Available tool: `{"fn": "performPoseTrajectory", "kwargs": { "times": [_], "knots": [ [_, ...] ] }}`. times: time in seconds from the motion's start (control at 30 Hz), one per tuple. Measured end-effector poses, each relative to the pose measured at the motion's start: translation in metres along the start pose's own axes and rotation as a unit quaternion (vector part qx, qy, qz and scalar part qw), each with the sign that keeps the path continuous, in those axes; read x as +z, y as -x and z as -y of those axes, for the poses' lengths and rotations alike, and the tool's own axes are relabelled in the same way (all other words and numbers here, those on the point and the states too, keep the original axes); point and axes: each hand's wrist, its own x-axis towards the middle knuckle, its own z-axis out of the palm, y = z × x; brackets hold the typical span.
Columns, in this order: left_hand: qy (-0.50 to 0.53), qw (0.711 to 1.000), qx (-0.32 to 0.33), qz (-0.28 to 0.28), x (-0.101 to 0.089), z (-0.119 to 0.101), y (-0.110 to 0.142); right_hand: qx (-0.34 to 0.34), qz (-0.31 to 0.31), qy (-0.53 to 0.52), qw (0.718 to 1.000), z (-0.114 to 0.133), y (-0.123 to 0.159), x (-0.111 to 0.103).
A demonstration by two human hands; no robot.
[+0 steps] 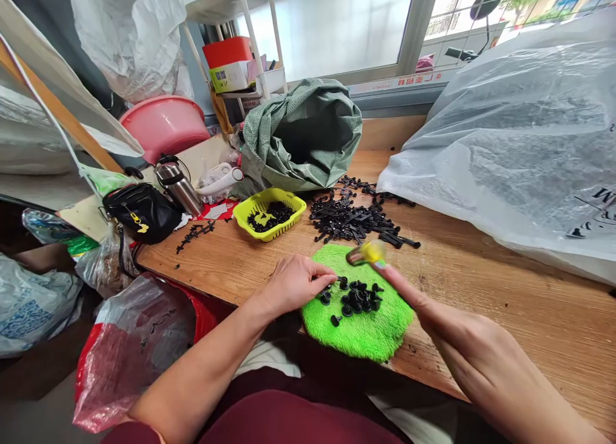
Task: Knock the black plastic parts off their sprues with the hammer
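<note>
My left hand [296,282] rests at the left side of a bright green cloth [320,332], its thumb and forefinger pinched on a small black plastic part [343,281]. My right hand [462,332] is closed with the index finger stretched forward along a small mallet. The blurred yellow and dark head of the mallet [373,251] is over the cloth's far edge; its handle is mostly hidden by the hand. Between the hands, several black round-headed plastic pieces [360,298] lie in a heap on the cloth.
Beyond the cloth is a pile of long black plastic parts [356,221]. A yellow basket [294,222] holds tiny black pieces. Behind stands a green woven sack [262,133]. White plastic sheeting [529,142] covers the right back. A steel flask [180,190] and black bag [139,213] sit left.
</note>
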Motion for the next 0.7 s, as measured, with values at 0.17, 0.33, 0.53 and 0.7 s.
{"fn": "performPoseTrajectory", "kwargs": {
  "times": [0.17, 0.33, 0.53, 0.7],
  "knots": [
    [-0.009, 1.000, -0.001, 0.010, -0.003, -0.001, 0.000, -0.030, 0.040, 0.074, 0.996, 0.000, -0.002, 0.003],
    [0.052, 0.999, -0.011, 0.013, 0.003, 0.006, 0.001, -0.016, 0.040, 0.075, 0.996, 0.000, -0.003, 0.005],
    [0.433, 0.897, -0.083, -0.036, -0.007, 0.006, -0.001, 0.157, -0.058, -0.218, 0.962, -0.004, 0.010, -0.004],
    [0.557, 0.822, -0.114, -0.029, -0.011, 0.003, -0.013, 0.348, -0.159, -0.503, 0.775, -0.008, 0.033, 0.002]
  ]
}}
